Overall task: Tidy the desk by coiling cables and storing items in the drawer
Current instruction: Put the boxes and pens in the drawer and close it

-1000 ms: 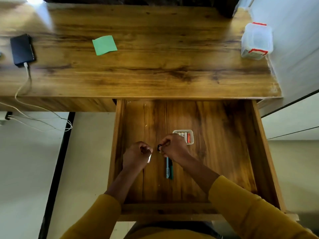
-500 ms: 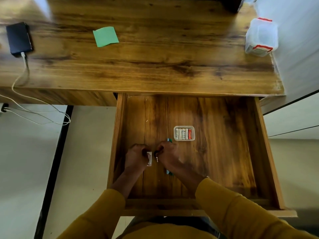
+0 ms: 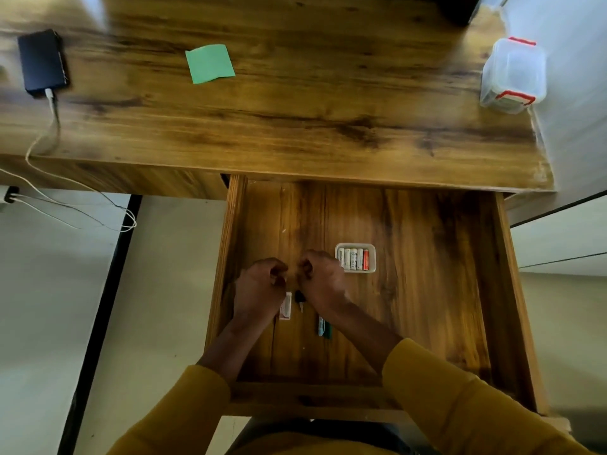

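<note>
A person in mustard sleeves works over the open drawer (image 3: 502,290), where both hands have lifted off 2 small items they were pinching half a second ago. The left hand (image 3: 259,290) and right hand (image 3: 320,280) now hover with fingers loosely curled, holding nothing that can be made out. A small white adapter (image 3: 286,306) and a small black plug (image 3: 299,297) lie on the drawer floor between the wrists, left of the battery tray (image 3: 355,257); whether the left hand's edge touches the adapter cannot be told.

Judged from this, those 2 pieces are stored, and the hands are free for what remains on the desk (image 3: 295,133).

Counted in the drawer: 1 battery tray holding 5 cells, 1 white adapter, 1 black plug, and teal-green pens (image 3: 323,327) below and left of the tray, seemingly 2, half hidden by the right forearm.

Counted on the desk, all beyond the tray: 1 green sticky note (image 3: 209,63), 1 dark power bank (image 3: 42,60) far left with 1 white cable (image 3: 52,133) trailing uncoiled over the edge, and 1 clear lidded container (image 3: 512,77) far right.
</note>
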`<action>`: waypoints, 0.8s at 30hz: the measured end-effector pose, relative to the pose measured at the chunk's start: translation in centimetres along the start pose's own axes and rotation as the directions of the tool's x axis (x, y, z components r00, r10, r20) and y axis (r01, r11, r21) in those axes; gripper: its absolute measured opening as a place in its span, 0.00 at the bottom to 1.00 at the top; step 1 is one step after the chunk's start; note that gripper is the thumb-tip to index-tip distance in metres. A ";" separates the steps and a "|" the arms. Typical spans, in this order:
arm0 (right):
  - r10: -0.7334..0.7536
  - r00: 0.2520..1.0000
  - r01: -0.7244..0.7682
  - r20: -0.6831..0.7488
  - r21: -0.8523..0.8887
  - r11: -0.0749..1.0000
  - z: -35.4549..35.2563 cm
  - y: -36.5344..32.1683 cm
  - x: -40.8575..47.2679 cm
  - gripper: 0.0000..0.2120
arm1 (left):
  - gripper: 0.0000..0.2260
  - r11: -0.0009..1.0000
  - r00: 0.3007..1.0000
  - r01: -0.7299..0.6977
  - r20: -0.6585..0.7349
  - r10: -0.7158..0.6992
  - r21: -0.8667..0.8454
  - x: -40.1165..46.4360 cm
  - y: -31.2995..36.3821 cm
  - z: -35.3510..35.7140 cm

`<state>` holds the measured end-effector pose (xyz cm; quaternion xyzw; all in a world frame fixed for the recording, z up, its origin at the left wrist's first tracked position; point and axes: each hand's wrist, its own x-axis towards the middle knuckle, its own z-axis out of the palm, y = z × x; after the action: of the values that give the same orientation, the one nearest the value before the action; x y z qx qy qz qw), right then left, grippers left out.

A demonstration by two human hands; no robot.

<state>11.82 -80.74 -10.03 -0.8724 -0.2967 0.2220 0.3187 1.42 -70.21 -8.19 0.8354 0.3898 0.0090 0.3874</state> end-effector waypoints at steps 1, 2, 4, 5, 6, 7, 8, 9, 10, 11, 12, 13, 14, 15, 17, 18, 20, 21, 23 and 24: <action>-0.030 0.999 0.030 -0.026 0.018 0.999 -0.5 -0.7 0.8 0.06 | 0.09 0.999 0.999 -0.030 -0.041 0.030 -0.011 0.4 0.6 -0.7; -0.069 0.996 0.071 -0.055 0.035 0.997 -1.2 -1.6 1.8 0.06 | 0.09 0.998 0.995 -0.059 -0.085 0.057 -0.024 0.9 1.3 -1.7; -0.154 0.982 0.160 -0.111 0.048 0.986 -2.4 -3.5 4.0 0.06 | 0.10 0.992 0.982 -0.111 -0.161 0.100 -0.061 2.3 2.8 -3.6; -0.195 0.972 0.202 -0.131 0.041 0.978 -3.1 -4.7 5.3 0.06 | 0.10 0.988 0.972 -0.140 -0.201 0.124 -0.065 3.5 3.3 -4.7; -0.232 0.962 0.237 -0.144 0.022 0.971 -3.8 -5.8 6.6 0.06 | 0.10 0.985 0.960 -0.165 -0.238 0.150 -0.045 4.7 3.8 -5.7; -0.266 0.953 0.268 -0.146 -0.007 0.963 -4.5 -7.0 8.0 0.06 | 0.10 0.982 0.947 -0.188 -0.267 0.178 -0.011 6.1 4.2 -6.8; -0.300 0.944 0.297 -0.136 -0.041 0.954 -5.1 -8.0 9.5 0.07 | 0.09 0.979 0.939 -0.201 -0.280 0.199 0.021 7.6 4.5 -7.8; -0.329 0.937 0.321 -0.121 -0.075 0.944 -5.7 -9.1 11.0 0.07 | 0.08 0.975 0.932 -0.218 -0.287 0.220 0.039 9.0 5.1 -8.9; -0.355 0.929 0.344 -0.108 -0.107 0.933 -6.1 -10.2 12.5 0.08 | 0.08 0.971 0.926 -0.234 -0.292 0.239 0.054 10.4 5.5 -9.8; -0.371 0.924 0.358 -0.096 -0.133 0.924 -6.5 -11.1 13.8 0.08 | 0.07 0.966 0.917 -0.245 -0.304 0.258 0.081 11.6 5.9 -10.7; -0.385 0.919 0.370 -0.082 -0.157 0.916 -6.8 -12.0 15.3 0.09 | 0.05 0.962 0.907 -0.242 -0.322 0.272 0.129 13.1 6.1 -11.6; -0.392 0.918 0.376 -0.059 -0.182 0.909 -7.1 -12.8 16.7 0.10 | 0.04 0.958 0.910 -0.210 -0.320 0.265 0.195 14.8 5.9 -12.2; -0.390 0.921 0.376 -0.025 -0.214 0.902 -7.3 -13.4 18.0 0.12 | 0.09 0.953 0.923 -0.159 -0.304 0.237 0.258 16.3 5.8 -12.9; -0.381 0.925 0.371 0.014 -0.261 0.891 -7.4 -14.0 19.4 0.14 | 0.18 0.943 0.949 -0.094 -0.256 0.181 0.320 18.0 5.7 -13.6; -0.352 0.932 0.360 0.088 -0.352 0.864 -7.5 -14.8 22.2 0.21 | 0.31 0.900 0.991 0.031 -0.129 0.028 0.435 20.5 5.5 -15.0; -0.331 0.936 0.353 0.122 -0.369 0.860 -7.4 -15.0 23.4 0.25 | 0.35 0.870 0.997 0.073 -0.053 -0.054 0.487 21.5 5.5 -15.6; -0.283 0.943 0.330 0.178 -0.357 0.874 -6.7 -15.3 25.6 0.32 | 0.42 0.838 0.986 0.116 0.038 -0.160 0.533 22.8 5.9 -16.6; -0.270 0.943 0.324 0.192 -0.362 0.874 -6.3 -15.3 26.5 0.34 | 0.44 0.825 0.985 0.120 0.039 -0.169 0.553 23.0 6.2 -16.9; -0.273 0.945 0.324 0.178 -0.408 0.854 -4.9 -15.5 28.4 0.35 | 0.45 0.792 0.986 0.110 0.032 -0.161 0.601 24.1 6.3 -16.8; -0.278 0.948 0.319 0.156 -0.433 0.843 -4.5 -15.5 29.1 0.34 | 0.45 0.774 0.989 0.095 0.032 -0.147 0.626 24.1 6.5 -16.7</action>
<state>29.72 -53.84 -2.05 -0.8550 -0.4858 0.1324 0.1241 17.13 -46.24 0.79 0.8893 0.4081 -0.1779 0.1050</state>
